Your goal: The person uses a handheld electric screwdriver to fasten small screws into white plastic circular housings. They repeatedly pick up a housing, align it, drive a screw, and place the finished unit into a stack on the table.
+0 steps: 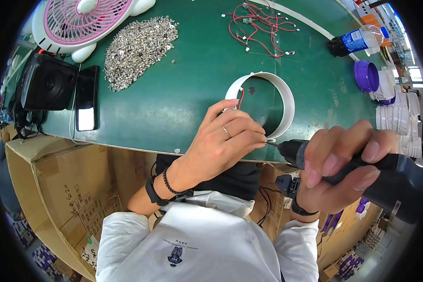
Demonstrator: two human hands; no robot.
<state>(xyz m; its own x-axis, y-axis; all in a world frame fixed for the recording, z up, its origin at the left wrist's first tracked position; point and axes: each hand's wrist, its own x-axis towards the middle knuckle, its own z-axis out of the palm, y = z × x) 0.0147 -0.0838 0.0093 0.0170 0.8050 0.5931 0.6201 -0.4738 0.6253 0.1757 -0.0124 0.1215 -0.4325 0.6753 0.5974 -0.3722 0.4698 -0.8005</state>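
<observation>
Left hand (225, 141) pinches a screw (270, 140) against a white ring (286, 101); right hand (343, 164) grips a black electric screwdriver (385, 176). Bottle (357, 41) holds dark liquid.

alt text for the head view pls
A person's left hand steadies a white ring on a green table while the right hand aims a black electric screwdriver at its rim. A screw pile lies behind.

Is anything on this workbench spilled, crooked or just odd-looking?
Nothing looks damaged. The screws lie in a loose heap straight on the green table, with a few strays beside it, and a plastic bottle lies on its side. The left hand steadies the white ring; the right hand grips the electric screwdriver.
</observation>
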